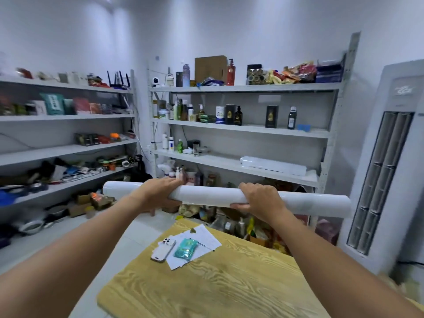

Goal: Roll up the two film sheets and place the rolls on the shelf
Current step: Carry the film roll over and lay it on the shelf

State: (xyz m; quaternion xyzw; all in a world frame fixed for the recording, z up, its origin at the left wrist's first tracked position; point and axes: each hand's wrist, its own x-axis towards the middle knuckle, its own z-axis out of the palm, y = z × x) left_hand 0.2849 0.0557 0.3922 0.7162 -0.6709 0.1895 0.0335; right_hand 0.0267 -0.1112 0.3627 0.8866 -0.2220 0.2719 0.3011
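Storeroom: white walls, grey metal shelving on two sides, wood-grain tabletop [229, 283] in the foreground.

Item 1. Rolled film sheet [206, 196], white and long. Held crosswise in the air above the far edge of the tabletop, roughly level, right end a little lower. Left hand [158, 191] placed left of centre, fingers [171, 181] curled over the top of the tube. Right hand [259, 198] placed right of centre, wrapped over the top with the thumb showing beneath. Grips set well apart, probably to keep so long a tube level and to stop the wrap springing loose.

Item 2. Shelved roll [273, 165], white. Lies lengthwise on the right part of the facing shelf [220, 162], apart from the bottles at the left. Probably laid along the board so as not to roll off the front. Judged as half the task done.

Item 3. Phone [163, 250] and teal packet [185, 248], side by side on loose papers [206, 239] near the tabletop's far end, clear of both hands.

Item 4. Tower air conditioner [385, 180] at the right, beside the shelf.

Likely destination for Item 1: the same board, beside Item 2.
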